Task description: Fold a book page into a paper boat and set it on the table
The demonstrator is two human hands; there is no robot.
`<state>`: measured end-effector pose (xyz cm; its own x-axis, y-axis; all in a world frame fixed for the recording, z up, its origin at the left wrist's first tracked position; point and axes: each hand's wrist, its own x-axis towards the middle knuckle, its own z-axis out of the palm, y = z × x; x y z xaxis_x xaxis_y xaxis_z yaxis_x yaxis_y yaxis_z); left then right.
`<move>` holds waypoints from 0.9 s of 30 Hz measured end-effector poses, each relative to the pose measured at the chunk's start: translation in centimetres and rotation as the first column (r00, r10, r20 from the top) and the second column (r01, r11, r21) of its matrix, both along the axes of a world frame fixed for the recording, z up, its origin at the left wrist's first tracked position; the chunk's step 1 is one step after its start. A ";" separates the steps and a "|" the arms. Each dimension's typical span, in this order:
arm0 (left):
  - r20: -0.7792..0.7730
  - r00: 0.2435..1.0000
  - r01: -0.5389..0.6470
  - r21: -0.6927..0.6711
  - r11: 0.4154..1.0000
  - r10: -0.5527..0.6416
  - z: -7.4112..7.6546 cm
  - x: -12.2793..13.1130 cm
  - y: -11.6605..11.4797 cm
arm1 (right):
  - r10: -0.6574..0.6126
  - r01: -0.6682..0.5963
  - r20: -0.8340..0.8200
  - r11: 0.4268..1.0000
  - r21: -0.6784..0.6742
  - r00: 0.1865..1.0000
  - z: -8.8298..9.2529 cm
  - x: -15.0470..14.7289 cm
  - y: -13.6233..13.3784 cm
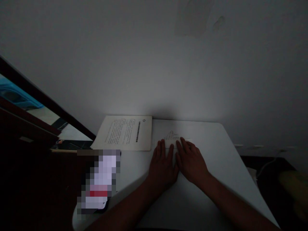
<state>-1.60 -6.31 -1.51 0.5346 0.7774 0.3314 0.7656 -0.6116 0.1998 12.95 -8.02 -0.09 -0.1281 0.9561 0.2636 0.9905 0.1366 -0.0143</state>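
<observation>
A small folded sheet of printed paper (171,135) lies flat on the white table, its far part showing a triangular block of text. My left hand (163,162) rests palm down on the paper's near left part, fingers stretched forward. Beside it, my right hand (191,158) lies over the paper's right side with its fingers extended. The two hands nearly meet at the thumbs. Their fingers cover much of the paper's near part, so its full outline is hidden.
A stack of printed sheets (125,133) sits at the table's back left. In front of it lies a phone (102,179) with its screen lit and blurred out. The white table (211,134) stands against a grey wall (154,64). A dark-framed mirror or panel (48,99) leans at left.
</observation>
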 end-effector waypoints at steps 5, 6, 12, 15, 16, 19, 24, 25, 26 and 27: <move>-0.033 0.999 -0.026 -0.022 0.999 0.025 0.0 0.2 0.3 | -0.020 0.020 -0.004 0.999 -0.033 1.000 -0.1 0.2 0.5; -0.042 0.999 -0.034 -0.027 0.999 0.033 0.0 0.2 0.3 | -0.026 0.025 -0.008 0.999 -0.041 1.000 -0.1 0.2 0.6; -0.057 0.997 -0.059 -0.035 0.998 0.057 0.1 0.5 0.7 | -0.050 0.048 -0.045 0.998 -0.050 0.998 -0.3 0.4 1.2; -0.064 0.996 -0.071 -0.034 0.997 0.069 0.3 0.6 0.8 | -0.057 0.055 -0.059 0.998 -0.040 0.997 -0.3 0.4 1.3; -0.061 0.996 -0.074 -0.035 0.997 0.072 0.4 0.6 0.9 | -0.061 0.058 -0.062 0.998 -0.038 0.996 -0.2 0.4 1.3; -0.039 0.997 -0.070 -0.045 0.997 0.069 0.5 0.5 1.0 | -0.070 0.067 -0.071 0.997 -0.042 0.995 0.1 0.4 1.7; -0.027 0.998 -0.061 -0.046 0.997 0.059 0.5 0.4 1.1 | -0.007 -0.002 -0.116 0.997 -0.080 0.993 1.0 0.6 3.7; -0.027 0.998 -0.061 -0.048 0.997 0.059 0.6 0.4 1.1 | 0.005 -0.015 -0.123 0.996 -0.084 0.992 1.1 0.8 4.3; -0.025 0.998 -0.060 -0.051 0.997 0.059 0.6 0.4 1.2 | 0.027 -0.039 -0.126 0.995 -0.092 0.992 1.1 1.0 4.8; -0.021 0.998 -0.059 -0.054 0.997 0.058 0.6 0.4 1.2 | 0.054 -0.068 -0.131 0.992 -0.110 0.990 1.1 1.2 5.3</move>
